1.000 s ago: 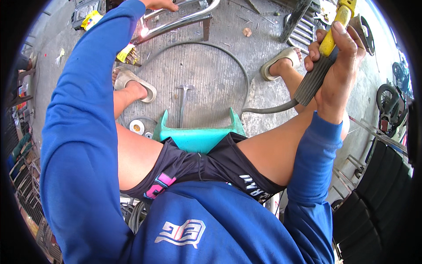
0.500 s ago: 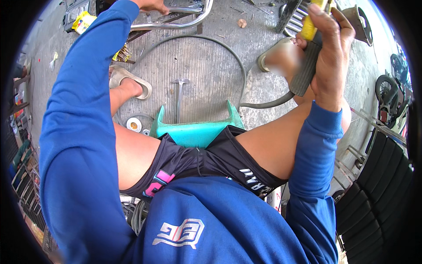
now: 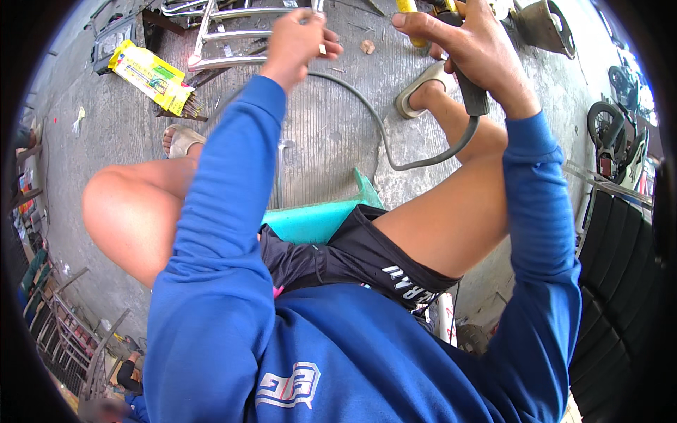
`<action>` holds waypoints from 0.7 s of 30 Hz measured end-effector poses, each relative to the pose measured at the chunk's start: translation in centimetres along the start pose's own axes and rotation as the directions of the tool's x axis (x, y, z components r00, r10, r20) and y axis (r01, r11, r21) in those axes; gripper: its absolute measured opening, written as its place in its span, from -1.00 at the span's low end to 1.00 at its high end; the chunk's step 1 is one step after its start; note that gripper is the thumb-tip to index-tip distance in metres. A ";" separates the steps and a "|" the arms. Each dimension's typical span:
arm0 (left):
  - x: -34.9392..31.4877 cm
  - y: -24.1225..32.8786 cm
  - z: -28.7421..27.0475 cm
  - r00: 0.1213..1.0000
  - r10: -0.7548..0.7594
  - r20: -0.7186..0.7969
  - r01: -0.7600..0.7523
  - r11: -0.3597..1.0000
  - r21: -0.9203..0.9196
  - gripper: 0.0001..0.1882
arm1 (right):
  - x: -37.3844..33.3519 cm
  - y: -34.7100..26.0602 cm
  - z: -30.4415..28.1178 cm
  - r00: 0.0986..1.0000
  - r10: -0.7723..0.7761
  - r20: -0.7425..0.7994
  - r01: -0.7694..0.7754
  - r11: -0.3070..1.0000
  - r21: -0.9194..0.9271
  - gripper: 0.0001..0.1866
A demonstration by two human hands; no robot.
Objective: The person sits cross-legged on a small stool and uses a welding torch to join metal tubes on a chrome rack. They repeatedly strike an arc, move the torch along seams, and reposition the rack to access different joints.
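My right hand point(image 3: 476, 53) grips a welding electrode holder point(image 3: 471, 95) with a black handle and yellow parts, its thumb stretched out to the left. A dark cable point(image 3: 430, 163) runs from the handle and loops across the floor. My left hand point(image 3: 300, 46) is over the right end of a shiny metal tube frame point(image 3: 240, 35), fingers loosely bent and apart. A small pale spot shows between them; I cannot make out what it is. Left of the frame lies a yellow packet point(image 3: 149, 76) with several thin welding rods point(image 3: 192, 106) poking out.
A turquoise plastic stool point(image 3: 310, 220) is under me, with a metal T-shaped tool point(image 3: 281, 166) partly hidden behind my left sleeve. A dark round-mouthed metal piece point(image 3: 546, 28) stands at the far right. A motorcycle point(image 3: 620, 141) and a black padded seat point(image 3: 610, 282) are at the right edge.
My left hand has come toward me and to the right, off the frame's tube. The electrode holder has shifted slightly left and away. The rod packet now shows fully; my left knee has swung outward.
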State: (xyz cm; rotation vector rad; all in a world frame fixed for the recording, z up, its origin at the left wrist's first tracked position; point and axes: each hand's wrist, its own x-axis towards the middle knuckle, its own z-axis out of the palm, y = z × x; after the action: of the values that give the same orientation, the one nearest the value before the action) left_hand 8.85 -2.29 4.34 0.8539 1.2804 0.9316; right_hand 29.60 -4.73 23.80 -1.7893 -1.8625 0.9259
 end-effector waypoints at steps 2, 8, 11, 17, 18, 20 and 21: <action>-0.8 -0.2 2.9 0.999 -0.019 -0.026 0.015 0.991 -0.130 -0.62 | 0.8 0.4 -1.6 0.993 -0.074 0.097 0.069 0.996 0.056 -0.09; -0.2 -2.3 6.2 0.960 0.031 -0.279 -0.087 0.978 -0.189 -0.55 | 3.7 2.0 1.2 0.995 -0.088 0.048 0.088 0.996 0.001 -0.13; -0.3 -3.3 5.1 0.914 0.252 -0.319 -0.171 0.950 0.260 -0.54 | 4.6 2.9 1.3 0.999 0.000 0.054 0.004 0.997 -0.076 -0.11; 0.8 -3.2 2.2 0.827 0.489 -0.278 -0.169 0.687 0.706 -0.66 | 5.6 4.4 2.1 0.994 -0.098 0.057 0.103 0.989 -0.107 -0.10; 1.0 -3.0 2.1 0.808 0.530 -0.258 -0.164 0.622 0.765 -0.68 | 5.7 4.6 2.4 0.993 -0.103 0.061 0.111 0.984 -0.139 -0.10; 1.4 -2.6 2.1 0.795 0.563 -0.225 -0.142 0.534 0.833 -0.70 | 5.7 5.0 2.8 0.991 -0.111 0.070 0.123 0.971 -0.203 -0.09; 1.5 -2.4 2.1 0.788 0.581 -0.204 -0.135 0.486 0.864 -0.71 | 5.7 5.2 3.0 0.991 -0.106 0.086 0.121 0.973 -0.195 -0.08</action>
State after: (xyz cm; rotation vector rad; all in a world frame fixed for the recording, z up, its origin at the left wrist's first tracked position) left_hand 11.27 -1.94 1.77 1.7955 2.0960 0.8906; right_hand 30.70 0.11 17.15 -1.7584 -2.1484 0.7986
